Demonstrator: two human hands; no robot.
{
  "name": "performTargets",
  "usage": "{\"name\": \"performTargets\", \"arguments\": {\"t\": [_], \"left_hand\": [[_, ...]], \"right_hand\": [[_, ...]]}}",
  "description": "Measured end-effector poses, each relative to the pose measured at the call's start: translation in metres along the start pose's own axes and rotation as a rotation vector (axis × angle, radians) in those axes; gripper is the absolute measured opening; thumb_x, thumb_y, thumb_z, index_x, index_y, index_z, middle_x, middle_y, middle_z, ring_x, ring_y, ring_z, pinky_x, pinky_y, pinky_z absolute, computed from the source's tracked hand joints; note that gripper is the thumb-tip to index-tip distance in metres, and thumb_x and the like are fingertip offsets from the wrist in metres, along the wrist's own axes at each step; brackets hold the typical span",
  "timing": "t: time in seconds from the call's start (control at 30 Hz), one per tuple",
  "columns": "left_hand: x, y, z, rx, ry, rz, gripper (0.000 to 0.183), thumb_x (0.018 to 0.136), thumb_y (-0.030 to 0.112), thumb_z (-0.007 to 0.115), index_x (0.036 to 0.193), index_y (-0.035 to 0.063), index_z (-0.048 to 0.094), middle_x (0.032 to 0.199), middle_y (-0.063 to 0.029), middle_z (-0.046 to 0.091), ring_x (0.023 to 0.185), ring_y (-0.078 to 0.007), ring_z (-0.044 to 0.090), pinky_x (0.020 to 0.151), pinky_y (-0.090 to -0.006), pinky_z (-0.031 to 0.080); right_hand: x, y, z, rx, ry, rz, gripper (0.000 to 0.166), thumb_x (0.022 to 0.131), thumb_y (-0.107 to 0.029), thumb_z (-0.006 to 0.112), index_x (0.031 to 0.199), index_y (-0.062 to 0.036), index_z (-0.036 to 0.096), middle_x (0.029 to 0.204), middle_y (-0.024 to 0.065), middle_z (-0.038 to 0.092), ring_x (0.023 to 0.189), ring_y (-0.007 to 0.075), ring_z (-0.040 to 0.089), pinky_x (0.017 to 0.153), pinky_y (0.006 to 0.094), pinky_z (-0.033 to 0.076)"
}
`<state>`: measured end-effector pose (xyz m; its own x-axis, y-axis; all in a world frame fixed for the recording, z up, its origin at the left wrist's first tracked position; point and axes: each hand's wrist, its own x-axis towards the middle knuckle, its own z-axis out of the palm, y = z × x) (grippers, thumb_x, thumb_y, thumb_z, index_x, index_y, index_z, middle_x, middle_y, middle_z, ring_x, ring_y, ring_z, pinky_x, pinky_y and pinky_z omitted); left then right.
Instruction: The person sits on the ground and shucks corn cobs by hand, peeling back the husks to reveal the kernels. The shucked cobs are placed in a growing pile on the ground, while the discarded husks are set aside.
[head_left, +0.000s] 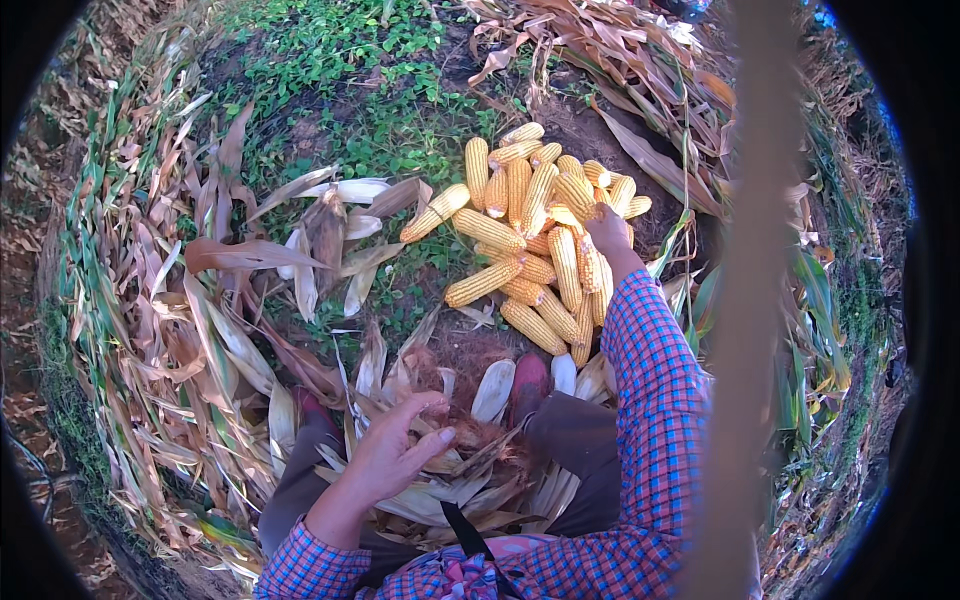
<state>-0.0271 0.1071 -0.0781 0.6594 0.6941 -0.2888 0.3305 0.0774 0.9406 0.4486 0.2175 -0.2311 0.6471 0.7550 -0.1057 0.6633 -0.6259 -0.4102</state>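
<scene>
A heap of husked yellow corn ears (538, 196) lies on the ground before me. My right hand (609, 229) reaches onto the heap's right side, against the ears there. Its fingertips are partly hidden, so a grip on an ear cannot be made out. Over my lap hovers my left hand (401, 450), thumb and fingers apart, holding nothing. Loose pale husks (450, 499) and reddish-brown corn silk (480, 435) lie between my legs below it. One pale husk leaf (493, 390) rests beside my red shoe (529, 379).
Dry corn stalks and leaves (217, 330) are piled along the left, with more stalks (637, 67) at the upper right. Low green plants (337, 90) cover the ground ahead. A blurred brownish strip (750, 300) crosses the right side, close to the camera.
</scene>
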Motion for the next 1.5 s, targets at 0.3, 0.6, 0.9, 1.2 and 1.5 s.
{"name": "performTargets", "arguments": {"t": [0.3,0.6,0.9,1.2,1.5], "left_hand": [[0.028,-0.020,0.026,0.354,-0.214,0.246,0.023,0.091,0.022,0.055,0.105,0.0039,0.056,0.099,-0.0129,0.059,0.095,-0.0332,0.057,0.085,-0.0385,0.045],[0.037,-0.030,0.054,0.408,-0.249,0.083,0.034,0.092,0.026,0.052,0.120,0.0055,0.051,0.108,-0.0152,0.059,0.108,-0.0300,0.053,0.092,-0.0394,0.040],[0.039,-0.032,0.107,-1.434,-0.461,-0.275,0.073,0.092,0.063,0.029,0.140,0.0086,0.031,0.138,-0.0194,0.041,0.127,-0.0313,0.042,0.107,-0.0417,0.033],[0.100,-0.095,-0.055,0.154,-0.102,-0.298,0.061,0.088,0.051,0.053,0.128,0.0045,0.047,0.123,-0.0168,0.055,0.112,-0.0294,0.055,0.090,-0.0425,0.045],[0.235,-0.292,-0.145,0.477,0.656,-0.348,0.041,0.082,0.024,0.064,0.112,-0.0020,0.054,0.111,-0.0250,0.059,0.107,-0.0385,0.055,0.093,-0.0437,0.043]], "right_hand": [[-0.121,-0.017,-0.037,0.055,-0.696,-0.339,0.039,0.086,-0.032,0.061,0.113,-0.0041,0.060,0.101,0.0170,0.066,0.094,0.0289,0.064,0.084,0.0364,0.049],[-0.295,-0.071,-0.152,0.375,-0.765,-0.587,0.040,0.087,-0.022,0.062,0.120,-0.0032,0.052,0.103,0.0183,0.061,0.094,0.0329,0.061,0.081,0.0395,0.049],[-0.347,-0.128,-0.093,0.145,-0.575,-1.205,0.069,0.075,-0.036,0.070,0.133,-0.0104,0.045,0.139,0.0135,0.040,0.131,0.0324,0.034,0.107,0.0493,0.025],[-0.300,-0.109,-0.122,-0.016,-0.785,-0.725,0.054,0.082,-0.031,0.066,0.125,-0.0035,0.048,0.115,0.0158,0.056,0.101,0.0347,0.055,0.091,0.0415,0.042],[-0.268,-0.139,-0.123,0.238,-1.095,-0.655,0.067,0.073,-0.013,0.071,0.133,-0.0067,0.045,0.125,0.0177,0.054,0.111,0.0352,0.053,0.093,0.0396,0.044]]}}
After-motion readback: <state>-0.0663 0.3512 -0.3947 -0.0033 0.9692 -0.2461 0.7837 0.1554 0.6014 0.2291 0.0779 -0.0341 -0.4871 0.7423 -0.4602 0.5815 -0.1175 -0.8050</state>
